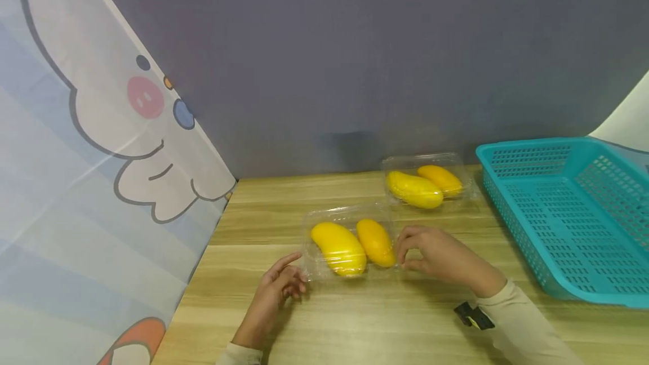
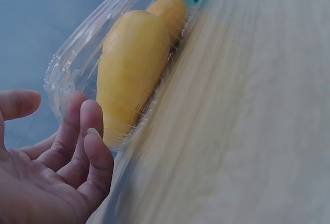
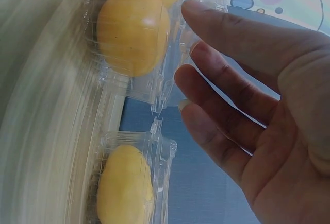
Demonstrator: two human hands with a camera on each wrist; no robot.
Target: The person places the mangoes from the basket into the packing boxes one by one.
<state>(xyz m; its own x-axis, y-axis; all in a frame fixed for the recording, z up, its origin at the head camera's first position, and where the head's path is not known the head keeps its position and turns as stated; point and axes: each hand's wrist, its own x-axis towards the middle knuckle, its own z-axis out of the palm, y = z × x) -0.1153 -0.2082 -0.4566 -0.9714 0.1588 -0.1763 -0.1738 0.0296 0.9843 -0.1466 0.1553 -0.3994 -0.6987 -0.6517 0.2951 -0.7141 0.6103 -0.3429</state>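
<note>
A clear plastic clamshell box [image 1: 316,270] sits on the table with two yellow mangoes inside, a larger mango [image 1: 338,248] on the left and a smaller mango [image 1: 376,243] on the right. My left hand [image 1: 274,292] is at the box's left side, fingers relaxed and bent a little, with fingertips close to the plastic. At the opposite side is my right hand [image 1: 446,258], its fingertips right by the lid's edge. In the right wrist view its thumb [image 3: 227,23] and fingers are spread loosely, with nothing pinched between them.
Behind, toward the right, a second clear box [image 1: 421,159] holds two more mangoes [image 1: 414,189]. A turquoise plastic basket [image 1: 514,235] stands at the right. The wooden table [image 1: 243,235] meets a grey wall [image 1: 304,72] at the back and a cartoon-printed sheet [image 1: 101,185] at the left.
</note>
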